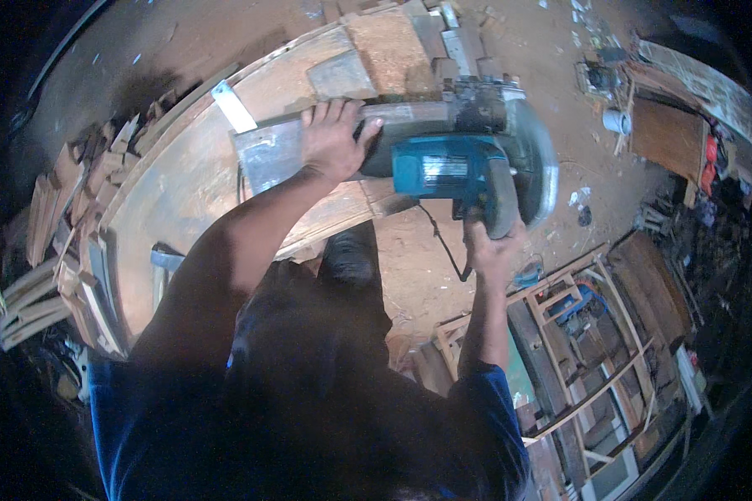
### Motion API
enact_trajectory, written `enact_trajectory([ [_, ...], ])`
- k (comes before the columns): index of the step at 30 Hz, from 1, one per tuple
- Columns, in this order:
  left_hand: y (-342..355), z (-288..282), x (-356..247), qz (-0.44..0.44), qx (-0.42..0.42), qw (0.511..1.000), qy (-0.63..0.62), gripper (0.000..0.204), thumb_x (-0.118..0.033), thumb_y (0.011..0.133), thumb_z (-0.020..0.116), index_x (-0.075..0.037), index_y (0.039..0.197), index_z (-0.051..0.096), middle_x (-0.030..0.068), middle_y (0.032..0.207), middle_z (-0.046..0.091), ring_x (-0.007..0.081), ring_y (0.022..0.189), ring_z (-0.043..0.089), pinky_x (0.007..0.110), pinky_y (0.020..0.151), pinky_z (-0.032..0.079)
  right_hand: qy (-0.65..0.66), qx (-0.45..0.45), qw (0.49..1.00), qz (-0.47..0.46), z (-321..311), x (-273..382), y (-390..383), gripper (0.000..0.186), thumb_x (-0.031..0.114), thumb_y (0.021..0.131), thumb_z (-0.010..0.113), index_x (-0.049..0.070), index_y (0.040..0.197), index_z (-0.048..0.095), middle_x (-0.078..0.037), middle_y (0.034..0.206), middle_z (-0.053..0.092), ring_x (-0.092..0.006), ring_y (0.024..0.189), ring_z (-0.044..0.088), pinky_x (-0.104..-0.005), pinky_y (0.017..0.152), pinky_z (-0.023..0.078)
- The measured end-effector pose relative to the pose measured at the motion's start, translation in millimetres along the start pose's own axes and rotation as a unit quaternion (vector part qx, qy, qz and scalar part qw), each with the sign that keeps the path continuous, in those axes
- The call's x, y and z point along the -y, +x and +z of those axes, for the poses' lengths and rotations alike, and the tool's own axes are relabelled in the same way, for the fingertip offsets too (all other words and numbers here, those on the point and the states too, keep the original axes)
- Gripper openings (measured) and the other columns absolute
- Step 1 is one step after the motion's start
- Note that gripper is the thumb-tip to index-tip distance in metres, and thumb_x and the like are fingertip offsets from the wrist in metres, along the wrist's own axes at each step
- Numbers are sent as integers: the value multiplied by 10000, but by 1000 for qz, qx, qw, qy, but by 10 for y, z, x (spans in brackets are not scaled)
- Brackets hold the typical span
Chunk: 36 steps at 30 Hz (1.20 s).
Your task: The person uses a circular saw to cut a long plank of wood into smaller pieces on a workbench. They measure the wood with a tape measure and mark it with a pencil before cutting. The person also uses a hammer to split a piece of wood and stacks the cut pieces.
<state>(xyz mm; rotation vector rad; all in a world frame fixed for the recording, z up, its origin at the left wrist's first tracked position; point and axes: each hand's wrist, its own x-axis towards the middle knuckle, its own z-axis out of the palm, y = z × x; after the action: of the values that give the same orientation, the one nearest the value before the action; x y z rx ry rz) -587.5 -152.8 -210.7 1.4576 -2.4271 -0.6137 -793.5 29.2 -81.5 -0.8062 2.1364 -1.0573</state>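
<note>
My right hand (491, 244) grips the handle of a teal corded power saw (443, 169). A rounded grey guard (536, 163) is on the saw's right side, blurred. My left hand (336, 138) lies flat, fingers apart, on a long dark board (401, 113) beside a grey metal-looking plate (271, 154). Its thumb points toward the saw body. A dark metal fitting (480, 102) sits beyond the saw, at the board's right end. All of this rests on a wooden bench (171, 188). The blade itself is hidden.
A white strip (233, 106) and wood offcuts (342, 75) lie on the bench. Stacked scrap wood (75, 217) is at left. A black cord (445, 246) hangs below the saw. Wooden frames (597, 380) lie at lower right; a white cup-like container (617, 121) stands at far right.
</note>
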Motion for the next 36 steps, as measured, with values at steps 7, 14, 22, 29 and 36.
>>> enact_trajectory([
  [7, -3, 2, 40, 5, -44, 999, -11, 459, -493, 960, 604, -99, 1185, 677, 124, 1144, 644, 306, 1089, 581, 477, 952, 383, 36, 13, 998, -57, 68, 13, 176, 277, 50, 890, 692, -27, 1145, 615, -36, 732, 624, -96, 541, 557, -260, 478, 451],
  [14, 44, -131, 13, -40, 42, 998, -39, 516, -515, 989, 535, -78, 1242, 641, 137, 1203, 618, 289, 1177, 533, 471, 1024, 348, 107, 44, 992, -50, 176, 231, 362, 338, 22, 894, 667, -50, 1220, 616, -43, 814, 636, -102, 650, 575, -253, 576, 467],
  [22, 66, -38, -43, -38, 12, 999, -2, 517, -517, 969, 531, -33, 1099, 657, 178, 1137, 639, 347, 1154, 562, 525, 1040, 360, 21, 21, 998, -62, 290, 447, 626, 364, 28, 871, 675, -38, 1227, 642, -68, 838, 658, -141, 714, 603, -306, 650, 479],
  [29, 19, -26, -47, -51, -1, 999, -1, 523, -481, 947, 617, -58, 1253, 650, 236, 1199, 644, 417, 1188, 570, 553, 1033, 413, -50, -63, 980, -179, -283, 60, 231, 443, 112, 719, 746, -34, 1132, 681, -149, 939, 733, -225, 878, 709, -391, 858, 546],
  [36, 39, -119, -183, 136, 113, 983, 42, 1195, -736, 708, 740, -55, 1577, 284, 228, 1559, 335, 418, 1464, 290, 628, 1194, 181, -77, -101, 992, -20, -1162, 6, -949, 458, 122, 715, 737, -40, 1140, 678, -147, 921, 738, -202, 833, 713, -340, 809, 554],
])
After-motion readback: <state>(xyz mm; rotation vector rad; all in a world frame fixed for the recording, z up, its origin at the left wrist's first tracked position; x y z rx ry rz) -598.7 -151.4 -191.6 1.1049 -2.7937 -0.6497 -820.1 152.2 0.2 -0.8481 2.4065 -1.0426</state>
